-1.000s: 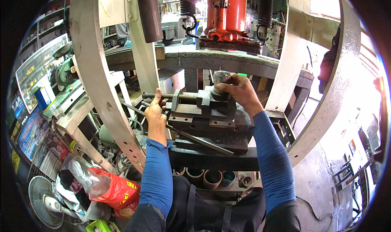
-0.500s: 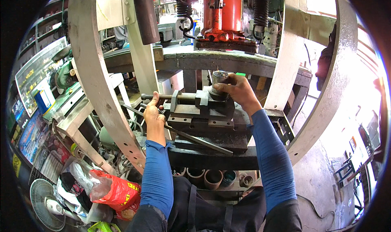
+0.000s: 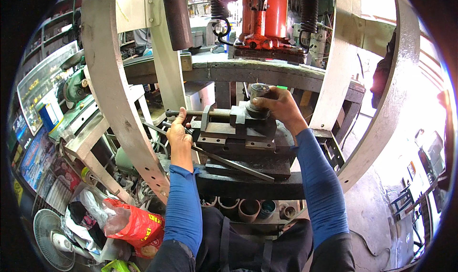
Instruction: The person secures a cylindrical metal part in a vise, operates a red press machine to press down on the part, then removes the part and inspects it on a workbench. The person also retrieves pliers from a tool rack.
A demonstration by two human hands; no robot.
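A machine vise (image 3: 217, 130) rests on dark steel blocks (image 3: 248, 169) inside a press frame. Between its jaws, at the right end, a grey metal cylinder (image 3: 260, 90) stands upright. My right hand (image 3: 281, 109) is closed round this cylinder, thumb on its near side. At the screw's left end, my left hand (image 3: 180, 141) grips the vise handle (image 3: 166, 124), its thumb pointing up beside the screw (image 3: 188, 113). The curled fingers are partly hidden. A long flat metal bar (image 3: 234, 164) slants past my left wrist and across the front of the blocks.
Above the vise hangs a red hydraulic jack (image 3: 265, 24) between springs. Pale steel uprights (image 3: 102, 71) flank both sides. Below are several round metal sleeves (image 3: 249, 210). A red plastic bag (image 3: 136, 224) and a fan (image 3: 55, 238) sit at lower left, a bench grinder (image 3: 75, 87) above them.
The whole view has shifted very slightly. Both hands keep their holds on the vise handle and the cylinder, with no clear movement of either.
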